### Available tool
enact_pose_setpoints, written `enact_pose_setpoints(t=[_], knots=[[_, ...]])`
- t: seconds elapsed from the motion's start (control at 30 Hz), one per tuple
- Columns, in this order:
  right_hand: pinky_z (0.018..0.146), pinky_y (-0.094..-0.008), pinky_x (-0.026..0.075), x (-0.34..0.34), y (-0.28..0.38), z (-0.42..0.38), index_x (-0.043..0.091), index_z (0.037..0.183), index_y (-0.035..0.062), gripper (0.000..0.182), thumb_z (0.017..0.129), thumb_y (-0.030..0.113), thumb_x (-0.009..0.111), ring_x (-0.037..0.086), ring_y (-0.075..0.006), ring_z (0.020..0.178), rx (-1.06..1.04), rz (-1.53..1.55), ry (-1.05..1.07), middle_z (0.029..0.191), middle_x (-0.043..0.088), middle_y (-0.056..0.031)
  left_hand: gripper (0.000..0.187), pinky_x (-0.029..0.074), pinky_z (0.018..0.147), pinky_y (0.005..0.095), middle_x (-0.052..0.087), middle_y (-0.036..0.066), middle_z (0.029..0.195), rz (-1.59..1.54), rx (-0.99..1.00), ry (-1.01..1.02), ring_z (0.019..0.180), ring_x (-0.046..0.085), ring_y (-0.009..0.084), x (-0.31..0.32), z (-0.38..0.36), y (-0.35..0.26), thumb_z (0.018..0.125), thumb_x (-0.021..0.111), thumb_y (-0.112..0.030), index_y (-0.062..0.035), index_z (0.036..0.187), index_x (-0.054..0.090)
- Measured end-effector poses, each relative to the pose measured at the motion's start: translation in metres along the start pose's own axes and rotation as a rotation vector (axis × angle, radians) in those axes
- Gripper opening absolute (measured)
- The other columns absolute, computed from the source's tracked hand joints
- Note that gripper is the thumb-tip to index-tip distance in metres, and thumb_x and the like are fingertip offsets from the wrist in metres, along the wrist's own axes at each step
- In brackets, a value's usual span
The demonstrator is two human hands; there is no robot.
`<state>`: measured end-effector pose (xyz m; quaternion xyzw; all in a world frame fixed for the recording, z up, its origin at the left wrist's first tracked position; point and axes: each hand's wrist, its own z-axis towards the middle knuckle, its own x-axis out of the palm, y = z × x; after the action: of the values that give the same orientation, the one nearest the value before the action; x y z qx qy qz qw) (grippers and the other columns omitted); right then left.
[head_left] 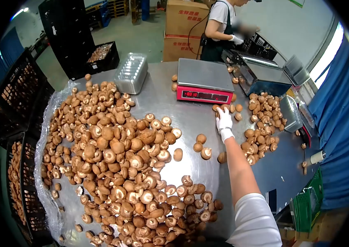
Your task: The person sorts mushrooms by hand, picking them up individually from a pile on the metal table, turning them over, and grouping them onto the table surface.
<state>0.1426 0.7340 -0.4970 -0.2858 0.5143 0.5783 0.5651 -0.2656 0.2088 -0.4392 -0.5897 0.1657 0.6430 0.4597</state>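
My right hand (224, 120), in a white glove, reaches forward to the front edge of the red digital scale (204, 95). Its fingers are closed around brown shiitake mushrooms (215, 107) there; how many it grips is hard to see. Several loose mushrooms (238, 117) lie just right of the fingers. The scale has a bare steel plate and a lit red display. A big heap of shiitake mushrooms (116, 148) covers the left and front of the steel table (191, 164). At the bottom edge a scrap of white glove, my left hand (123, 245), shows beside the heap; its fingers are hidden.
Clear plastic trays (132, 74) are stacked behind the heap. A smaller mushroom pile (265, 109) lies right of the scale. Black crates (16, 94) stand along the left. Across the table a person (220, 31) in white gloves works near a second scale (265, 76). A green crate (308, 203) sits lower right.
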Motion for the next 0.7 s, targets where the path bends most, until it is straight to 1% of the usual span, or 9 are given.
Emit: enact_pose_setpoints(t=[0.13,0.2,0.27,0.33,0.43,0.47,0.53,0.63,0.7], knots=[[0.085,-0.0401,0.048,-0.046,0.023,-0.024,0.057,0.115,0.017,0.041,0.075,0.013,0.064,0.055,-0.0313,0.102,-0.033,0.425,-0.25,0.115,0.052,-0.0137,0.048,0.034,0.103,0.0433,0.049,0.021,0.131,-0.001,0.013,0.015,0.121,0.045,0.038,0.001,-0.003,0.009,0.093,0.05,-0.024,0.0002,0.134,0.045],[0.086,-0.0396,0.047,-0.088,0.063,-0.059,0.057,0.114,0.0146,0.039,0.075,0.013,0.062,0.054,-0.0321,0.103,-0.325,0.414,-0.21,0.112,0.053,-0.0136,0.048,0.033,0.103,0.0432,0.049,0.021,0.131,-0.01,0.008,0.022,0.121,0.045,0.0381,0.002,-0.004,0.011,0.093,0.05,-0.024,0.0004,0.134,0.045],[0.081,-0.04,0.048,-0.102,0.092,-0.1,0.058,0.108,0.0151,0.029,0.078,0.015,0.059,0.056,-0.0303,0.097,-0.66,0.328,-0.135,0.109,0.053,-0.0124,0.048,0.033,0.104,0.0432,0.049,0.021,0.132,-0.019,-0.008,0.038,0.121,0.044,0.0384,0.001,-0.007,0.01,0.093,0.05,-0.024,0.0006,0.134,0.045],[0.073,-0.0401,0.048,-0.107,0.111,-0.133,0.057,0.102,0.0155,0.023,0.079,0.014,0.057,0.057,-0.0278,0.091,-0.877,0.08,0.267,0.109,0.054,-0.0104,0.048,0.033,0.104,0.0432,0.048,0.021,0.132,-0.046,-0.023,0.072,0.121,0.044,0.0388,-0.003,-0.006,0.009,0.092,0.051,-0.023,0.001,0.134,0.044],[0.067,-0.0402,0.048,-0.09,0.089,-0.129,0.06,0.095,0.0161,0.017,0.079,0.013,0.056,0.058,-0.0264,0.085,-0.978,-0.078,0.014,0.105,0.056,-0.0091,0.054,0.03,0.106,0.0436,0.04,0.022,0.139,-0.018,-0.024,0.102,0.127,0.038,0.0383,-0.002,-0.008,0.012,0.093,0.046,-0.027,-0.0034,0.14,0.037],[0.069,-0.0415,0.049,-0.093,0.081,-0.112,0.064,0.092,0.0165,0.02,0.075,0.011,0.056,0.06,-0.0307,0.083,-0.692,-0.096,0.208,0.101,0.059,-0.0101,0.054,0.03,0.106,0.0433,0.039,0.022,0.141,-0.032,-0.016,0.104,0.127,0.037,0.0387,-0.005,-0.006,0.011,0.093,0.045,-0.027,-0.0042,0.141,0.035],[0.074,-0.0434,0.048,-0.096,0.055,-0.097,0.064,0.103,0.0182,0.034,0.072,0.007,0.058,0.057,-0.0332,0.091,-0.427,-0.037,-0.041,0.108,0.059,-0.0116,0.054,0.029,0.107,0.0434,0.039,0.022,0.14,0.014,-0.003,0.127,0.128,0.036,0.0394,0.001,-0.01,0.02,0.092,0.045,-0.027,-0.0035,0.141,0.035],[0.081,-0.0408,0.048,-0.125,0.065,-0.111,0.061,0.113,0.0174,0.042,0.072,0.008,0.061,0.056,-0.0323,0.096,-0.416,0.247,-0.089,0.109,0.057,-0.0128,0.055,0.028,0.108,0.0434,0.04,0.02,0.141,-0.153,0.051,0.06,0.13,0.035,0.0402,-0.012,-0.001,0.014,0.091,0.05,-0.025,-0.0029,0.14,0.037],[0.081,-0.0369,0.049,-0.15,0.096,-0.149,0.059,0.115,0.0147,0.042,0.074,0.011,0.063,0.058,-0.0257,0.094,-0.437,0.526,0.075,0.105,0.058,-0.0112,0.065,0.016,0.112,0.0512,0.039,0.023,0.139,-0.212,0.03,0.068,0.132,0.031,0.0395,0.026,-0.022,0.041,0.082,0.051,-0.022,0.0049,0.138,0.033]])
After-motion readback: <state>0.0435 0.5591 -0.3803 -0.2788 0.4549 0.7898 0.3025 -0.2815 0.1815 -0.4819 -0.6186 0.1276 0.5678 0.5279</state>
